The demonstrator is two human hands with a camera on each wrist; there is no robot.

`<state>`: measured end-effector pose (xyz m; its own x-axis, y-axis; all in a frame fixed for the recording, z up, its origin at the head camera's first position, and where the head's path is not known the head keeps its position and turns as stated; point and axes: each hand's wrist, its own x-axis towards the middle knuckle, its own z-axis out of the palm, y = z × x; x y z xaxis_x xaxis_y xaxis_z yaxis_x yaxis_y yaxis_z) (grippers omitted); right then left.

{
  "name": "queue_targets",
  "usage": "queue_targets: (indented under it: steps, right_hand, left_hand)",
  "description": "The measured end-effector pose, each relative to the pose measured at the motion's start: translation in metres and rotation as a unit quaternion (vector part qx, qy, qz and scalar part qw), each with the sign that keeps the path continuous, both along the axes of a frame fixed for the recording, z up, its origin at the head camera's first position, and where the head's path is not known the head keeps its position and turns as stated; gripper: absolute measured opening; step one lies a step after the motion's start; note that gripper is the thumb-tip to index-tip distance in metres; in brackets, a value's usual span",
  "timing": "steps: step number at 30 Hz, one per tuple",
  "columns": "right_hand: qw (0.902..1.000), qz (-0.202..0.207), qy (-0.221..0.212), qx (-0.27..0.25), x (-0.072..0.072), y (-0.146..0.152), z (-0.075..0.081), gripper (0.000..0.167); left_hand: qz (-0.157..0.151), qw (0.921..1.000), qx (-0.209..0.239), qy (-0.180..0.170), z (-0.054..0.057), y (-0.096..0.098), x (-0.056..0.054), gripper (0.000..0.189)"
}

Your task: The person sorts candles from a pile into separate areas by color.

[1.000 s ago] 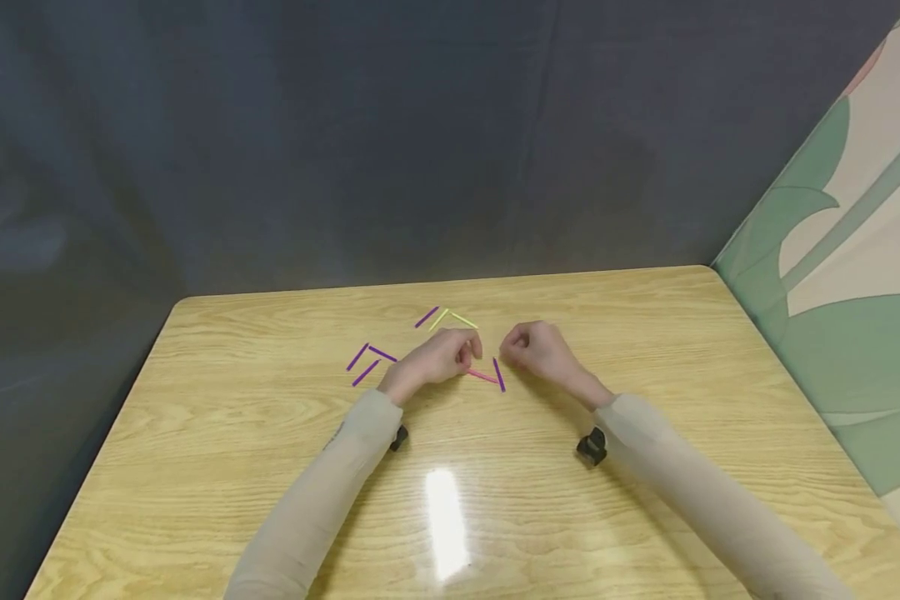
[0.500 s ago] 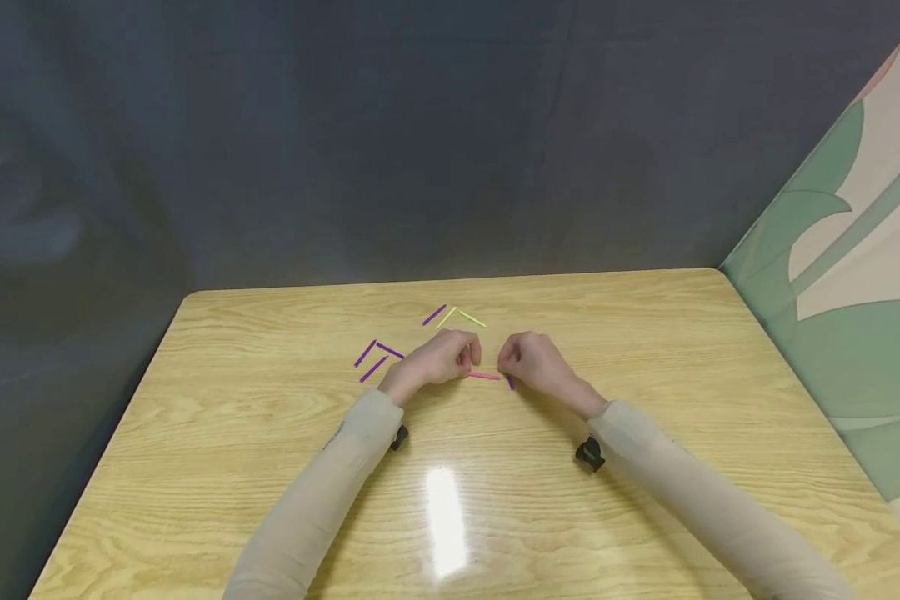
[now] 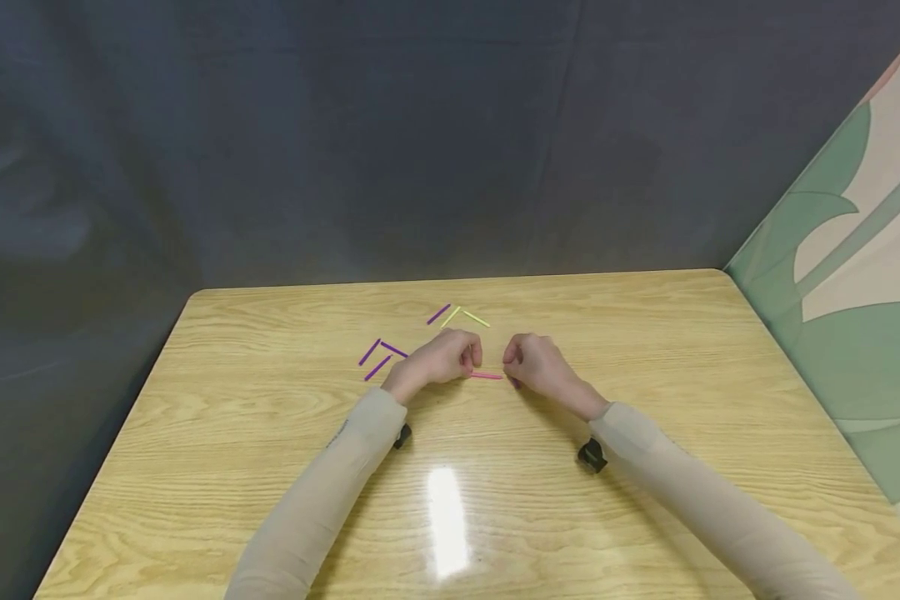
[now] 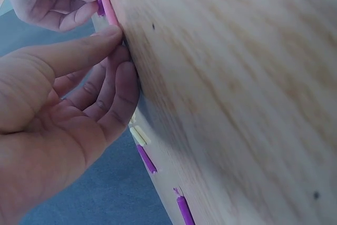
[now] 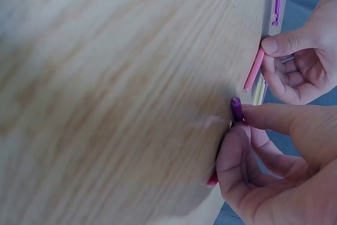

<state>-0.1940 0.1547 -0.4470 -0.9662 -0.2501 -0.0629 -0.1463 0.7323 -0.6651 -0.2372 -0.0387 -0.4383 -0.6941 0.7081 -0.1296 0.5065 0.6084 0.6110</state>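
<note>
Thumb and fingers of my left hand (image 3: pixel 442 357) pinch the left end of a thin pink stick (image 3: pixel 486 376) lying at the tabletop. Just to the right, my right hand (image 3: pixel 542 365) pinches a short purple stick (image 5: pixel 237 109) between thumb and index finger. Much of that purple stick is hidden by the fingers. In the right wrist view, its near end stands close to the free end of the pink stick. A red piece (image 5: pixel 212 179) peeks out from under the right hand's curled fingers.
Left of the hands lie several purple sticks (image 3: pixel 370 352) in a loose angled group. Farther back, two yellow sticks (image 3: pixel 476 318) form a peak beside another purple stick (image 3: pixel 438 314). A dark curtain hangs behind the wooden table (image 3: pixel 270 467), with a patterned wall (image 3: pixel 870 350) at right.
My right hand has come down over the purple stick and grips it, covering most of it. The pink stick has swung to lie nearly level. The head view has shifted slightly.
</note>
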Motion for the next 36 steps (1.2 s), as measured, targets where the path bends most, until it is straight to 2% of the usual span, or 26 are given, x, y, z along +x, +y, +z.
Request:
queue_targets:
  steps: [10, 18, 24, 31, 36]
  right_hand:
    - [0.9997, 0.007, -0.015, -0.021, 0.002, 0.001, 0.001, 0.01]
    - [0.9995, 0.009, -0.002, -0.029, -0.001, 0.008, 0.005, 0.006]
    - [0.9989, 0.0, -0.013, -0.044, -0.011, 0.022, 0.011, 0.008]
    - [0.9994, -0.015, -0.005, -0.031, -0.025, 0.042, 0.019, 0.009]
    - [0.999, -0.007, -0.02, -0.04, -0.029, 0.047, 0.02, 0.011]
  left_hand:
    - [0.01, 0.9999, 0.007, -0.004, 0.0, 0.0, 0.002, 0.019]
    - [0.004, 0.9999, 0.014, 0.009, 0.001, 0.0, 0.002, 0.018]
    - [0.007, 1.0, 0.002, 0.002, 0.001, -0.001, 0.002, 0.017]
    - [0.015, 0.9997, -0.007, -0.02, 0.002, -0.004, 0.004, 0.017]
    - [0.019, 0.9993, -0.012, -0.029, 0.002, -0.007, 0.004, 0.021]
